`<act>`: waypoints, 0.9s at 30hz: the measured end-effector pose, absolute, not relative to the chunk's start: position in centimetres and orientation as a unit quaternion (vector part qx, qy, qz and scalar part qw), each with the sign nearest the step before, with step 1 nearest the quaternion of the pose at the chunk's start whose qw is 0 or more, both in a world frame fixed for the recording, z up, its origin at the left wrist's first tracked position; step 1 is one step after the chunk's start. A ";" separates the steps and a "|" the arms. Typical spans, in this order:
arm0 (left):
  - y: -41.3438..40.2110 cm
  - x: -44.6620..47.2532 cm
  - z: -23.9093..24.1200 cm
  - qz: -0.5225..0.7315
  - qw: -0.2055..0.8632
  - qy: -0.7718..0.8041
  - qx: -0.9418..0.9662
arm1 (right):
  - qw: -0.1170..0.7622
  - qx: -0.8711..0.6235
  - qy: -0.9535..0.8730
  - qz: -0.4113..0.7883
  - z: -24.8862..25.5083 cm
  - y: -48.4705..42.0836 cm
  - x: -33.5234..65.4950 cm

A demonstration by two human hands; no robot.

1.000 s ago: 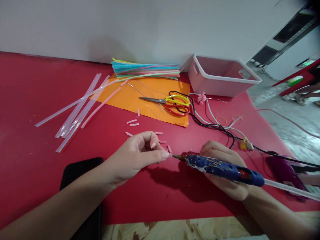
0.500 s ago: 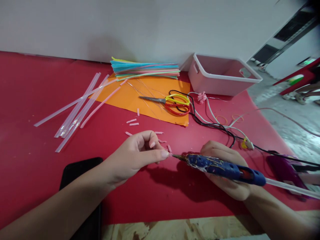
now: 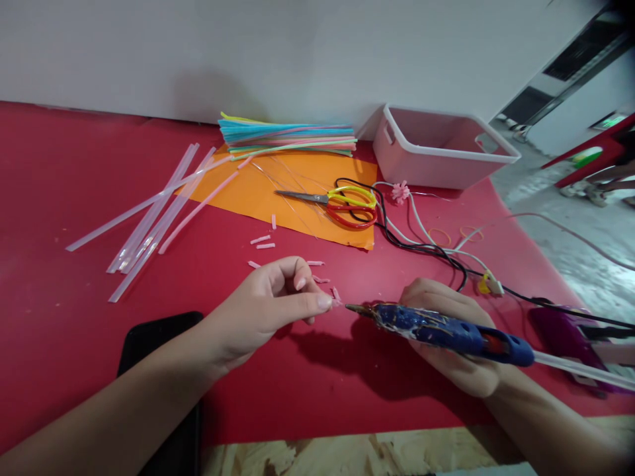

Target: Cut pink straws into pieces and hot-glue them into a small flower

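Note:
My left hand (image 3: 278, 297) is closed in a pinch, thumb against fingertips. A tiny pink bit (image 3: 337, 303) shows at the fingertips; most of it is hidden. My right hand (image 3: 439, 296) grips a blue glue gun (image 3: 426, 327), its surface streaked with dried glue. The metal nozzle (image 3: 358, 309) points left at the pinched fingertips, a small gap apart. From the gun's back end sticks a clear glue stick (image 3: 580, 369). Several short pink pipe cleaner pieces (image 3: 266, 246) lie on the red table just beyond my left hand.
Scissors (image 3: 325, 199) rest on an orange sheet (image 3: 238, 192), with a bundle of pipe cleaners (image 3: 288, 137) behind. Spare glue sticks (image 3: 153, 218) lie left. A pink bin (image 3: 431, 165), a small pink pom-like piece (image 3: 401, 192) and tangled cables (image 3: 426, 248) occupy the right. A black phone-like object (image 3: 159, 337) is under my left forearm.
The glue gun has drawn back slightly to the right, so its nozzle no longer touches the fingertips. My left hand has shifted barely to the left.

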State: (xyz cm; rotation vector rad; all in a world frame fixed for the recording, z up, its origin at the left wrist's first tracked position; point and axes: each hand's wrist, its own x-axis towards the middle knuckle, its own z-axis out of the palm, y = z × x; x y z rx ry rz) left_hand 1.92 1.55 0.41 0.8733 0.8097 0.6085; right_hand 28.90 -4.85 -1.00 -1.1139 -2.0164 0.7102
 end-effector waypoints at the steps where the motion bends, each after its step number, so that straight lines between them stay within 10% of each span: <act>1: 1.5 1.9 0.4 0.280 0.785 0.376 0.404 | 0.357 -0.430 -0.782 0.275 -1.0 -4.8 28.9; 15: 1.6 2.2 0.1 0.258 0.751 0.408 0.451 | 0.370 -0.457 -0.759 0.280 -1.3 -4.7 28.9; 27: 3.7 0.8 -0.4 0.323 0.368 0.533 0.690 | 0.358 -0.406 -0.785 0.302 -1.3 -4.6 29.1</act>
